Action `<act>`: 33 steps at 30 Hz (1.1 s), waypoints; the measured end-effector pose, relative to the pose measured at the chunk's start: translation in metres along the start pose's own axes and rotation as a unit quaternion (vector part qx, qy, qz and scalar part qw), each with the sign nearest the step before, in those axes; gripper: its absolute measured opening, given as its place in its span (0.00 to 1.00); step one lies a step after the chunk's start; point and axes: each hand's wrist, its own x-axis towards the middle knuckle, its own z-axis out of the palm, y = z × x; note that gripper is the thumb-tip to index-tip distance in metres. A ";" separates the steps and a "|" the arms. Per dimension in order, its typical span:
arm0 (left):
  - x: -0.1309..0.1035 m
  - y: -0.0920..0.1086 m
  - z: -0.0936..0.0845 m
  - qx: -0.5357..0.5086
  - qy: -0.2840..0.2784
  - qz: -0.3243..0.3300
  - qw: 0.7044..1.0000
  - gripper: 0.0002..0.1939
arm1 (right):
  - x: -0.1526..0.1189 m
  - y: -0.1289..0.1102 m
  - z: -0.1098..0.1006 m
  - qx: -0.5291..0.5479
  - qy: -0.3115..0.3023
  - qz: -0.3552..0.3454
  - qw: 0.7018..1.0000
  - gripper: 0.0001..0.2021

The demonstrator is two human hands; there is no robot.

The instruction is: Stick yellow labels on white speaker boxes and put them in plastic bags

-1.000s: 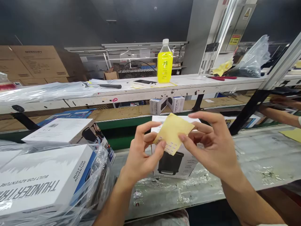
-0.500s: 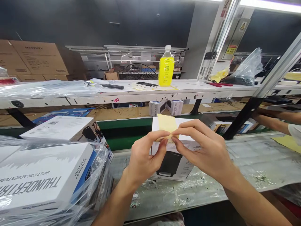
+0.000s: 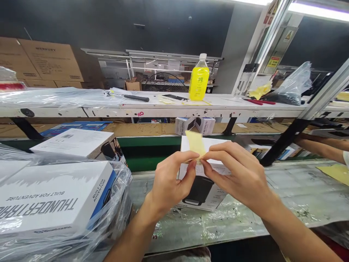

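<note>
A small yellow paper slip (image 3: 195,142) is pinched by its near edge between the thumb and forefinger of my left hand (image 3: 173,182). My right hand (image 3: 240,178) pinches the same edge, its fingertips almost meeting the left ones. Behind and below the fingers a white product box (image 3: 200,191) stands upright on the bench; a black device is printed on its front. Both hands partly cover this box. Whether the slip touches the box top, I cannot tell.
White boxes (image 3: 54,196) in clear plastic lie at the left, with another box (image 3: 73,143) behind. The shelf (image 3: 163,109) ahead holds a hammer (image 3: 131,97), a yellow bottle (image 3: 199,80) and red-handled pliers (image 3: 260,102). A co-worker's arms (image 3: 321,145) reach in from the right.
The view has shifted slightly, so the surroundings sit a little farther right. The slip's far end now looks narrower and tilted in my fingers. Both hands keep their pinch.
</note>
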 end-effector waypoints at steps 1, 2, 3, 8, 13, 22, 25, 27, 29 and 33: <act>-0.001 -0.001 0.000 -0.008 0.005 -0.025 1.000 0.14 | 0.002 0.000 0.000 0.003 0.000 -0.005 1.000 0.08; -0.001 -0.003 -0.001 -0.026 0.019 -0.061 0.998 0.13 | 0.006 0.001 0.001 0.019 -0.003 -0.002 1.000 0.07; -0.002 -0.006 -0.003 -0.052 0.040 -0.109 0.992 0.13 | 0.010 0.004 0.001 0.048 -0.012 0.012 0.999 0.07; -0.021 -0.032 -0.017 -0.233 0.161 -0.330 0.901 0.33 | 0.043 0.036 0.016 0.239 -0.190 0.196 0.932 0.02; -0.085 -0.047 -0.023 -0.354 0.094 -0.460 0.809 0.17 | 0.063 0.060 0.039 0.291 -0.421 0.275 0.814 0.06; -0.158 -0.042 -0.016 -0.457 -0.061 -0.503 0.731 0.11 | 0.067 0.053 0.046 0.229 -0.468 0.255 0.814 0.03; -0.163 -0.042 -0.014 -0.456 -0.081 -0.518 0.720 0.10 | 0.065 0.051 0.046 0.217 -0.458 0.247 0.826 0.03; -0.166 -0.040 -0.012 -0.449 -0.089 -0.524 0.718 0.10 | 0.064 0.049 0.047 0.208 -0.448 0.242 0.835 0.03; -0.170 -0.038 -0.009 -0.453 -0.097 -0.525 0.714 0.11 | 0.064 0.047 0.047 0.198 -0.442 0.233 0.843 0.02; -0.177 -0.033 0.000 -0.474 -0.110 -0.522 0.701 0.13 | 0.062 0.050 0.048 0.166 -0.443 0.193 0.860 0.04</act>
